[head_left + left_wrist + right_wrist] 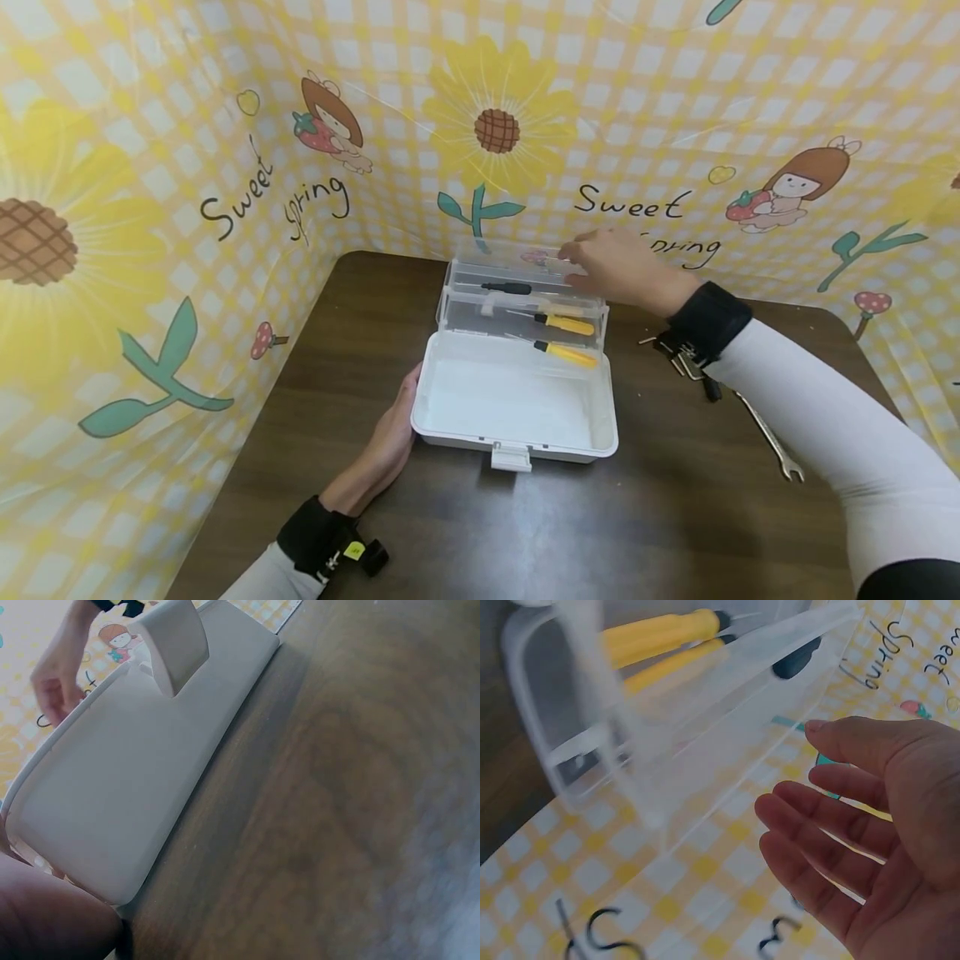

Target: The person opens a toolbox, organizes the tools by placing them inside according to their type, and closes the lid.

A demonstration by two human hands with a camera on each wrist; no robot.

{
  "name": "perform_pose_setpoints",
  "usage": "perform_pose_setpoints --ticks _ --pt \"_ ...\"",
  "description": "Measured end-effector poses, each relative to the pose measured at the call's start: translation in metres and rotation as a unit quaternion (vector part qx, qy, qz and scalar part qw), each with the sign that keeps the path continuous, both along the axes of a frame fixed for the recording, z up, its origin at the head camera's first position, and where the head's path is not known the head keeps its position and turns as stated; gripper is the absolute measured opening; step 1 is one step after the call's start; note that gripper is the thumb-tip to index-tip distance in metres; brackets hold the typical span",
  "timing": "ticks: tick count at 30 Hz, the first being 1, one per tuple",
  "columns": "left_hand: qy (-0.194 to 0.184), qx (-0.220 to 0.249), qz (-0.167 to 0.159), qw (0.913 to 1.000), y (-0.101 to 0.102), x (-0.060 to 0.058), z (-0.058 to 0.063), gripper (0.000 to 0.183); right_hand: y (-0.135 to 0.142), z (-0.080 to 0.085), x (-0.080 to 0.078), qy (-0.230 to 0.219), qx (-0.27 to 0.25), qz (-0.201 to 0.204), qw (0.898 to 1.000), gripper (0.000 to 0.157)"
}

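A white toolbox [517, 400] stands opened on the table, its front latch [512, 457] hanging down. Clear fold-out trays [468, 312] rise at its back. They hold yellow-handled screwdrivers [568, 323] and a dark-handled tool [507, 288]. My left hand [397, 421] rests along the toolbox's left side, most of its fingers hidden from the head view. Up behind the trays is my right hand [618, 267]; in the right wrist view its fingers [810, 877] are spread and loosely bent beside the clear plastic edge, with nothing between them.
Right of the toolbox lie a wrench [772, 437] and several small dark and metal tools [678, 358], partly under my right forearm. A patterned yellow cloth [405, 167] hangs behind and left of the brown table [322, 333].
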State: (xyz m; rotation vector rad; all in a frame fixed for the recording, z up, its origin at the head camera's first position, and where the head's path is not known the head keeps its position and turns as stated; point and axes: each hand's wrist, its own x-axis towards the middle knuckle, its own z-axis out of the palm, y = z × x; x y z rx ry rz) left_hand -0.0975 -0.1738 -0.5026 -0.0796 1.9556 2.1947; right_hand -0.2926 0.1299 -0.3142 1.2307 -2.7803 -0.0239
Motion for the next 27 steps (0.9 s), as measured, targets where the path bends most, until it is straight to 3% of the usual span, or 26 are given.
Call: perform_pose_setpoints --ticks 10,16,21,27 --pt "-0.008 0.009 0.001 0.9999 0.002 -0.001 -0.001 0.072 0.071 -0.011 0.006 -0.053 0.002 -0.119 0.991 0.035" --pt "-0.002 0.006 -0.002 1.0 0.0 0.001 0.0 0.071 0.105 -0.017 0.008 -0.066 -0.008 -0.125 0.99 0.031" --pt "-0.001 0.007 -0.002 1.0 -0.001 0.001 0.0 0.071 0.131 -0.024 0.012 -0.097 -0.005 -0.127 0.987 0.014" --pt "-0.005 0.006 -0.002 1.0 -0.001 0.0 0.0 0.074 0.163 -0.044 0.015 -0.156 -0.018 -0.171 0.973 0.025"
